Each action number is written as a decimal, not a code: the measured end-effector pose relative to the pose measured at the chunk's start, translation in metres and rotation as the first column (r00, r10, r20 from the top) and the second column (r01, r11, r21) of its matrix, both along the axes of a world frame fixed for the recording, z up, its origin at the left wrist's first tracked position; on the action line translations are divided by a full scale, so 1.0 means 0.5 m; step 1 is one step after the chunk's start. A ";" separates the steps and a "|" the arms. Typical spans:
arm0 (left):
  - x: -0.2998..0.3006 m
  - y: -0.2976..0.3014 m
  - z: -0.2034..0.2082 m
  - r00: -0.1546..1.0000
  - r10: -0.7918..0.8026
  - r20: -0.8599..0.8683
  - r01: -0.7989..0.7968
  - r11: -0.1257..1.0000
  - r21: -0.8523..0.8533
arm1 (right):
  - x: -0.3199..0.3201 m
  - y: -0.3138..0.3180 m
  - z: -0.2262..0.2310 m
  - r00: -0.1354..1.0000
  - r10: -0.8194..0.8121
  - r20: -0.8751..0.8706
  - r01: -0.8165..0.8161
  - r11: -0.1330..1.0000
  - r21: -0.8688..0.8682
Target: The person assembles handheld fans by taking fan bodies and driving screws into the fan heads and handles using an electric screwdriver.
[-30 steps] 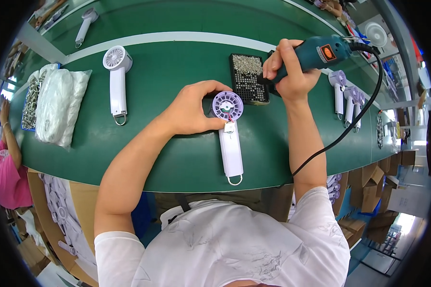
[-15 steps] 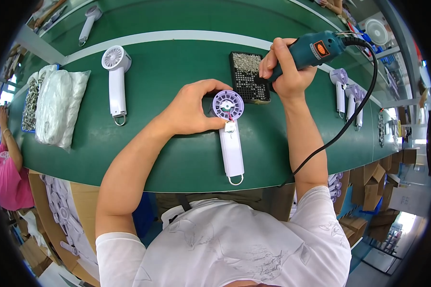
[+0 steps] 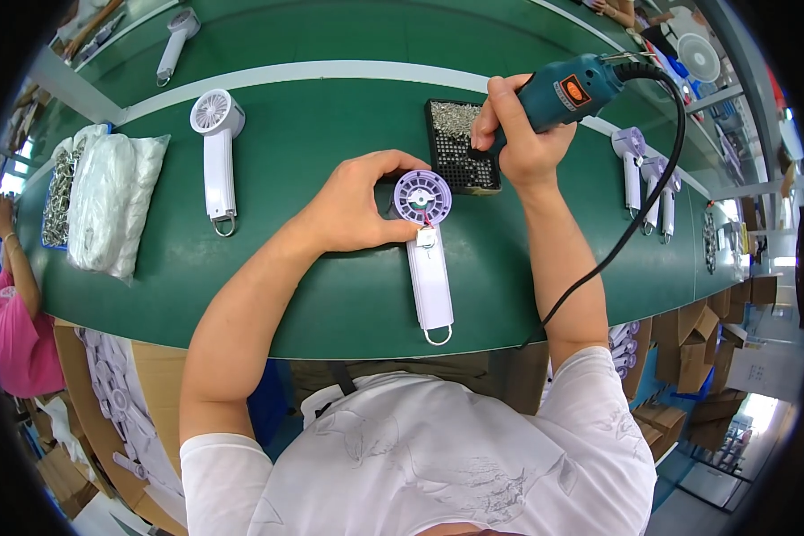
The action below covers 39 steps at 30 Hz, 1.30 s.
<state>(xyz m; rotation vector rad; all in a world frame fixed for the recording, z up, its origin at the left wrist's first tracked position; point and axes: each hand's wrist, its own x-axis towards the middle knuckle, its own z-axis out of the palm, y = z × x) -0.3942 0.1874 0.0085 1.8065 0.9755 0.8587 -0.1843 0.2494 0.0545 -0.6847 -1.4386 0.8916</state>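
My left hand (image 3: 364, 204) grips the round head of a white and lavender handheld fan (image 3: 431, 284) from its left side, thumb and fingers around it. The fan lies on the green bench with its handle toward me and a loop at the end. Its head is uncovered, with a red wire and a small white part showing. My right hand (image 3: 529, 134) is wrapped round a teal electric screwdriver (image 3: 558, 94), whose tip is hidden near the screws. Below it stands a black screw tray (image 3: 469, 183), with loose silver screws heaped at its far end and a grid of holes nearer me.
Another fan (image 3: 217, 165) lies to the left, beside plastic bags (image 3: 112, 201) and a blue tray of metal loops (image 3: 58, 192). Several fans (image 3: 632, 170) lie at right. The screwdriver's black cord (image 3: 639, 230) crosses my right forearm. A person in pink (image 3: 20, 335) is at far left.
My right hand and the screwdriver have shifted slightly left over the screw tray. My left hand keeps its hold on the fan.
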 end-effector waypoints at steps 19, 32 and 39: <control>-0.003 0.001 -0.005 1.000 0.023 0.018 -0.023 0.999 0.028 | 0.016 -0.040 0.074 0.898 0.294 -0.327 -0.281 0.956 0.088; -0.001 -0.001 0.001 1.000 0.016 0.027 -0.017 1.000 0.021 | -0.008 -0.088 0.084 0.954 0.279 -0.112 -0.279 0.960 0.016; 0.001 0.001 -0.003 0.998 0.037 0.049 -0.038 0.999 0.024 | -0.013 -0.086 0.074 0.961 0.275 -0.039 -0.275 0.961 0.003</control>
